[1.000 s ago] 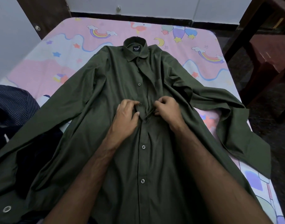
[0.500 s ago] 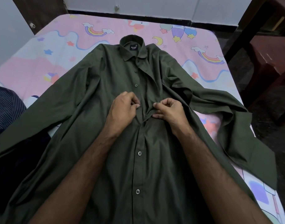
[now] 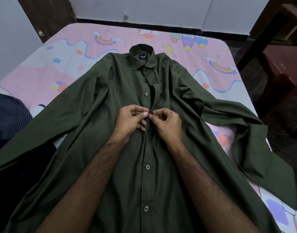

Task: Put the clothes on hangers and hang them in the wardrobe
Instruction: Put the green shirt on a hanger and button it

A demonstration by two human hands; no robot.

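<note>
Pinching at the shirt front, both hands now meet over one button [image 3: 148, 114]: the left hand [image 3: 131, 121] has thumb and forefinger closed on the cloth just left of it, and the right hand [image 3: 168, 122] has thumb and forefinger closed on the placket edge just right of it, remaining fingers of each curled under. Half a second ago the two hands were bunching the fabric with a small fold raised between them and no button showing; that fold is gone and the button sits exposed between the fingertips. Whether it has passed through its hole cannot be told.

The green shirt [image 3: 110, 106] lies face up on the bed [image 3: 63, 52], collar [image 3: 141, 56] toward the far edge with a dark label inside it. Below the hands the placket is closed, two buttons visible along it. Above the hands it lies open, one button showing on the left panel. The left sleeve runs out flat toward the near left corner; the right sleeve is folded and rumpled, its cuff end reaching the bed's right edge. Its position on the sheet is unchanged from the earlier frames.

The sheet is pink with rainbows, stars and a moon. A dark striped garment [image 3: 8, 115] lies at the left, partly under the sleeve. Dark wooden furniture [image 3: 282, 68] stands to the right of the bed.
</note>
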